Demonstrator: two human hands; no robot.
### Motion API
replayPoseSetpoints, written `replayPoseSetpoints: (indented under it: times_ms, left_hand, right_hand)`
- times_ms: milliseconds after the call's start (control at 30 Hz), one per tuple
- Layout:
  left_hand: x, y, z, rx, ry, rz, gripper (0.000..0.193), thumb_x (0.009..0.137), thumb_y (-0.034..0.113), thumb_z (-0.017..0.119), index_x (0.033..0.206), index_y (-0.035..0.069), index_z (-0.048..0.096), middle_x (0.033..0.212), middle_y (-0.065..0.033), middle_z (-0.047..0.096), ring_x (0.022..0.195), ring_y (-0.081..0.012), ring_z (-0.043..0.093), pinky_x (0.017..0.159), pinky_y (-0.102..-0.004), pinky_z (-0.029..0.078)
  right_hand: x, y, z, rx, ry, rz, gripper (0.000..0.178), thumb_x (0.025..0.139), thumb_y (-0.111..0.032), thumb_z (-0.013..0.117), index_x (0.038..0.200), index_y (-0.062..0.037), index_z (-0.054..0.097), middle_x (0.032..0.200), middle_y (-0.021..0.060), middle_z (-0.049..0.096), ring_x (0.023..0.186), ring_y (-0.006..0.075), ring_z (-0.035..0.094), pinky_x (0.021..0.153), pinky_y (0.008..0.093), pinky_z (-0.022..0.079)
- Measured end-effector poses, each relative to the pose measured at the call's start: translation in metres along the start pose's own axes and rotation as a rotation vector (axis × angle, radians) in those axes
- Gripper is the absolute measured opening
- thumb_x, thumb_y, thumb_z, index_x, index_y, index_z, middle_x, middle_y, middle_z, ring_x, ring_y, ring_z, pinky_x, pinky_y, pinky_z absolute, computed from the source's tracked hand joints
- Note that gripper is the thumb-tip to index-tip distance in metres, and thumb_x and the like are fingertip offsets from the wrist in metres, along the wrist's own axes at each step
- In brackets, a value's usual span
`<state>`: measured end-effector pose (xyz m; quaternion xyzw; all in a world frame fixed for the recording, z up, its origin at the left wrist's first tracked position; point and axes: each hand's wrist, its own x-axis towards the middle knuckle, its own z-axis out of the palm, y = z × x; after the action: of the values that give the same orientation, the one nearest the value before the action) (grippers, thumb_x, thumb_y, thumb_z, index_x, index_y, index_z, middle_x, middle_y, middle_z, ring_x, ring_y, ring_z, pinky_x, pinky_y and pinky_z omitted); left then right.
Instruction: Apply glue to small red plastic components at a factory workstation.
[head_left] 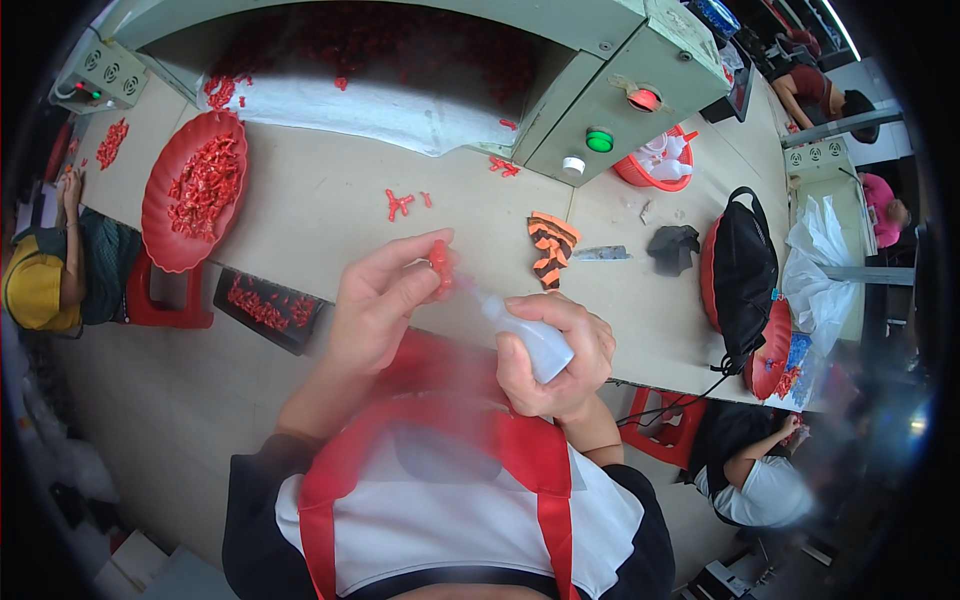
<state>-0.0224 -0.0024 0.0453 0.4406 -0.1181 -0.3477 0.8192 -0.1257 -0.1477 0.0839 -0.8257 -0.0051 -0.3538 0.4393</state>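
Observation:
My left hand pinches a small red plastic part between thumb and fingers above the near edge of the beige table. My right hand is wrapped around a small white squeeze bottle. Its thin nozzle points up and left, with the tip right at the red part. Both hands hover in front of my chest, over my red apron.
A red tray of red parts sits at the left, a dark bin of more parts below the table edge. A few red parts, an orange-black striped piece, a black bag and a green machine lie beyond. Other people sit at the left and right.

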Motion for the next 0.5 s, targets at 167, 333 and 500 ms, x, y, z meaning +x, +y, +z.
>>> replayPoseSetpoints:
  times_ms: [167,333,500]
  left_hand:
    - [0.003,-0.001,-0.007,0.045,0.063,0.052,0.033,0.086,0.002,0.052,0.118,-0.004,0.05,0.101,-0.0126,0.059,0.089,-0.0211,0.062,0.076,-0.0271,0.051]
    - [0.012,0.0,-0.026,-0.025,0.166,0.091,0.033,0.087,0.002,0.051,0.119,-0.006,0.049,0.103,-0.0133,0.059,0.088,-0.0208,0.062,0.075,-0.0253,0.052]
    - [0.014,-0.003,-0.036,-0.06,0.216,0.045,0.034,0.087,0.002,0.05,0.12,-0.007,0.047,0.103,-0.0136,0.059,0.089,-0.0213,0.062,0.076,-0.0248,0.052]
  right_hand:
    - [0.004,0.0,0.002,-0.024,-0.017,0.073,0.025,0.066,-0.004,0.065,0.09,0.001,0.057,0.072,0.0106,0.063,0.055,0.0176,0.06,0.051,0.0261,0.048]
    - [0.006,0.03,0.017,0.429,0.004,0.815,0.019,0.073,-0.001,0.059,0.092,0.0012,0.056,0.079,0.0065,0.06,0.065,0.0118,0.058,0.056,0.0247,0.046]
    - [-0.001,0.143,0.046,-0.03,-0.11,0.67,0.023,0.071,-0.003,0.061,0.094,-0.0031,0.056,0.086,0.0089,0.056,0.077,0.0183,0.059,0.066,0.0319,0.048]
